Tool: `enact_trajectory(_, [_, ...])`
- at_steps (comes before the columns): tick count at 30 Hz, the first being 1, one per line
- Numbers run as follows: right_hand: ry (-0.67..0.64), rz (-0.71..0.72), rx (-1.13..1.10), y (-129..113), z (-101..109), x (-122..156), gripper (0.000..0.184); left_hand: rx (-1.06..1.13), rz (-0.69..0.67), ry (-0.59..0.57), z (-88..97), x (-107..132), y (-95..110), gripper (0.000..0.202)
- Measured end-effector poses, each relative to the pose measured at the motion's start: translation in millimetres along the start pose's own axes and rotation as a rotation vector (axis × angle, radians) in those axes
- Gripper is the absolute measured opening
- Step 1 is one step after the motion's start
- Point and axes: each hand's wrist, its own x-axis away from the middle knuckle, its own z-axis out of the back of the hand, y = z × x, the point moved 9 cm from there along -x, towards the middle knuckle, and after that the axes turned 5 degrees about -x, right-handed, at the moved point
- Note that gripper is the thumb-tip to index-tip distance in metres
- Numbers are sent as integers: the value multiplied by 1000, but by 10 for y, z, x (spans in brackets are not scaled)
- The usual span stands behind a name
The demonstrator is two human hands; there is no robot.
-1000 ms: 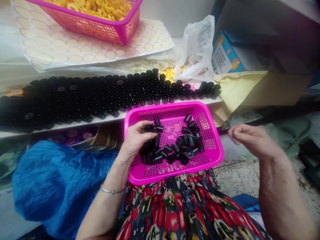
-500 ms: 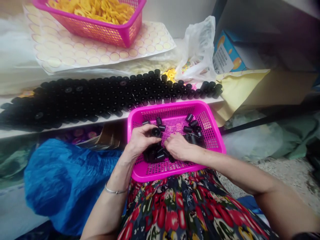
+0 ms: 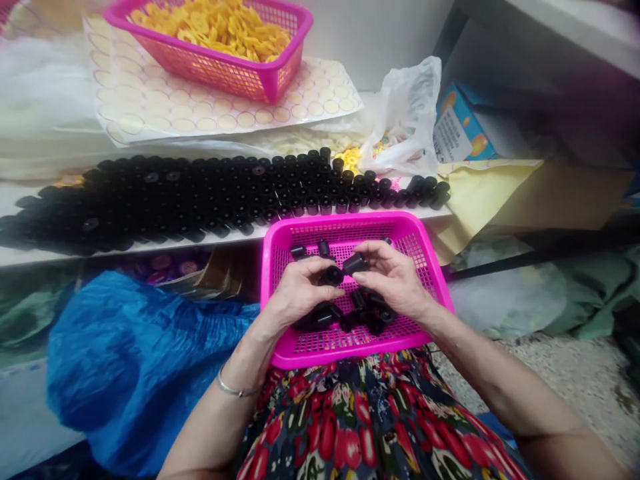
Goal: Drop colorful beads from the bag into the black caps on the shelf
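Over a pink plastic basket (image 3: 447, 293) on my lap, both hands hold small black cylinders. My left hand (image 3: 301, 288) pinches one black cylinder (image 3: 332, 275), its round hollow-looking end turned toward me. Thumb and fingers of my right hand (image 3: 395, 277) are closed on another black cylinder (image 3: 355, 263), tilted and close beside the first; whether the two touch I cannot tell. Beneath the hands, several loose black cylinders (image 3: 324, 249) lie at odd angles in the basket, some of them hidden by my fingers.
Rows of upright black cylinders (image 3: 210, 193) crowd the white shelf ahead. Behind them stands a pink basket of yellow pieces (image 3: 273, 73) on a sheet printed with circles (image 3: 195, 120). A white plastic bag (image 3: 407, 113) and blue box (image 3: 460, 127) sit right; a blue bag (image 3: 130, 360) hangs left.
My right hand has come up from among the loose cylinders and now holds one beside the left hand's cylinder. The left hand keeps its cylinder. The view has shifted slightly.
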Motion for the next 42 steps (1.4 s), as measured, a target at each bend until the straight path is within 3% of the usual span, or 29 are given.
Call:
enact_trajectory(5, [-8, 70, 64, -36, -10, 28, 32, -144, -82, -19, -61, 7, 128, 25])
enact_trajectory(12, [-28, 72, 146, 3, 11, 61, 30, -275, -121, -67, -116, 2, 106, 22])
enact_trajectory(17, [-72, 278, 387, -177, -133, 105, 27, -307, -182, -40, -137, -32, 133, 23])
enact_trajectory(20, [-177, 348, 559, -228, -276, 143, 45, -288, -158, 66, -67, -55, 115, 32])
enact_trajectory(24, [-288, 229, 708, -105, -316, 157, 69, -274, -137, 123, -57, -83, 96, 32])
enact_trajectory(27, [-173, 128, 548, -84, -188, 129, 60, -311, -272, 193, -52, -69, 249, 28])
enact_trajectory(30, [-38, 74, 289, -99, -82, 103, 39, -422, -444, 211, -121, -31, 418, 22])
enact_trajectory(33, [-40, 74, 186, -150, -61, 77, 27, -516, -538, 213, -197, -12, 465, 25])
enact_trajectory(35, [-13, 76, 159, -201, 55, 43, 25, -552, -548, 252, -197, -21, 446, 33])
enact_trajectory(37, [92, 95, 166, -274, 337, -6, 24, -582, -538, 288, -186, -44, 423, 37])
enact_trajectory(42, [579, 132, 549, -365, 1568, -112, 25, -676, -475, 206, -233, -165, 352, 23])
